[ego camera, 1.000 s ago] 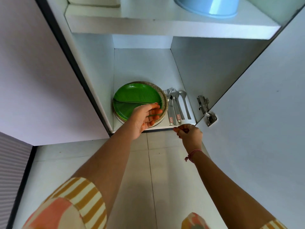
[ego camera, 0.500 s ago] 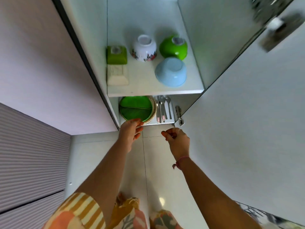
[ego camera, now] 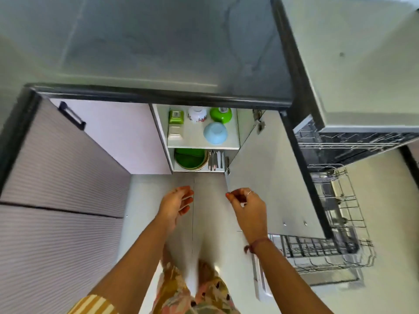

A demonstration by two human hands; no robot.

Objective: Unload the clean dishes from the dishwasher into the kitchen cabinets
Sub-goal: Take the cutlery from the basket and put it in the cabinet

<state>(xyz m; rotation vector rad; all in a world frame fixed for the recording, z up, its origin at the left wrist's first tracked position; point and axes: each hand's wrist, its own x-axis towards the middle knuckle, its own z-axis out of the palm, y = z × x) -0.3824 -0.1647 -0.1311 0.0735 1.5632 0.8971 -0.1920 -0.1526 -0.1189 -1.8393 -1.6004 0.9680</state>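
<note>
Left hand (ego camera: 175,203) is held over the floor, fingers loosely spread, nothing gripped. Right hand (ego camera: 248,206) is seen with fingers curled inward, empty. Dishwasher rack (ego camera: 340,223) is pulled out at right; contents cannot be told. Open cabinet (ego camera: 235,128): green plate (ego camera: 190,158) and cutlery (ego camera: 215,160) are stored on the lower shelf; upturned bowls, blue (ego camera: 215,133), green (ego camera: 221,114), white (ego camera: 197,114), above.
</note>
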